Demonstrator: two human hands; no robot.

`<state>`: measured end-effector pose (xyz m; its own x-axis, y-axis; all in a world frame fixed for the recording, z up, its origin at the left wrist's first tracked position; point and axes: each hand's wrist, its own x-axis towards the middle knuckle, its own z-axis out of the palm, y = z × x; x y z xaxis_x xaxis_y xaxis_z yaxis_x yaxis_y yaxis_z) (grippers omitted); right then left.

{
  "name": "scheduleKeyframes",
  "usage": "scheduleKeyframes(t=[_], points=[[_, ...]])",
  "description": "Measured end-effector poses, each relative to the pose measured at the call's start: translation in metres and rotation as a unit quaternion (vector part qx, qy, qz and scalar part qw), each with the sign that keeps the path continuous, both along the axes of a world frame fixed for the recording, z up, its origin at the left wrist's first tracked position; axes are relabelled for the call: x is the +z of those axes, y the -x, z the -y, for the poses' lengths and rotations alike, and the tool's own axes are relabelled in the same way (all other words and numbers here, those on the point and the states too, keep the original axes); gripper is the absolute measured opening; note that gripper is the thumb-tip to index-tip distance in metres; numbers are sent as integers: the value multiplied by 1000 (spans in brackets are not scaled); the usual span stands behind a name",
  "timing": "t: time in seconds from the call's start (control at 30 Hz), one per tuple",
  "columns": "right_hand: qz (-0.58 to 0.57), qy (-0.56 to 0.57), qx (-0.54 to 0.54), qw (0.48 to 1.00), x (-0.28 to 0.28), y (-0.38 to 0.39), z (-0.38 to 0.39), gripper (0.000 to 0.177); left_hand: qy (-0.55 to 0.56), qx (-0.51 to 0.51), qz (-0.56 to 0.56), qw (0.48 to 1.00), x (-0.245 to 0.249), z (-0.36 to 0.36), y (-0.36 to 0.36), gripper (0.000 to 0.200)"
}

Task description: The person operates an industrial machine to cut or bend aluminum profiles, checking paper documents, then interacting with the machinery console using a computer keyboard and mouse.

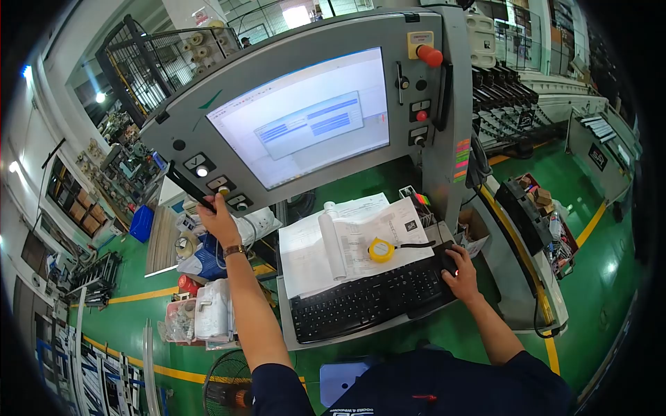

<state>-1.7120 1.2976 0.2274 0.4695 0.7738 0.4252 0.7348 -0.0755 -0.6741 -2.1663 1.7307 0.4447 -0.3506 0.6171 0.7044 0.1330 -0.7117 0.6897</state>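
My left hand [216, 219] grips the black handle bar [186, 187] along the lower left edge of the grey control panel [416, 152]. The panel's screen [305, 118] shows a window with blue rows. My right hand [459, 267] rests closed on a black computer mouse [447, 258] at the right end of the black keyboard [368, 298]. A yellow tape measure [381, 249] lies on paper drawings [319, 243] behind the keyboard, beside a rolled sheet [331, 243].
A red emergency-stop button [429, 55] sits at the panel's top right. A cluttered cart with white containers [208, 305] stands to the left, a fan [225, 385] below it. Machine parts and a parts-filled bench [538, 215] stand at the right on green floor with yellow lines.
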Motion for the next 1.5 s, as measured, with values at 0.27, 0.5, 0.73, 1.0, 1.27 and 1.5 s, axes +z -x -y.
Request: scheduleKeyframes(t=[0.27, 0.5, 0.73, 1.0, 1.27, 1.5], points=[[11, -12, -1, 1000, -4, -1, -1, 62, -11, -15, 23, 1000, 3, 4, -5, 20], [9, 0, -4, 1000, -2, -1, -1, 63, -7, -31, 21, 999, 0, 0, 0, 20], [0, -4, -2, 1000, 0, -1, 0, 62, -29, -24, 18, 999, -2, -4, -2, 20], [2, -9, 2, 1000, -1, -1, 0, 63, -17, -34, 25, 999, 0, -1, -2, 19], [6, -15, 0, 1000, -8, -4, -3, 58, 3, -77, 80, 994, -1, 3, -3, 27], [-13, 3, -7, 1000, -4, -4, -1, 61, 76, -98, 56, 991, -31, 139, -63, 65]])
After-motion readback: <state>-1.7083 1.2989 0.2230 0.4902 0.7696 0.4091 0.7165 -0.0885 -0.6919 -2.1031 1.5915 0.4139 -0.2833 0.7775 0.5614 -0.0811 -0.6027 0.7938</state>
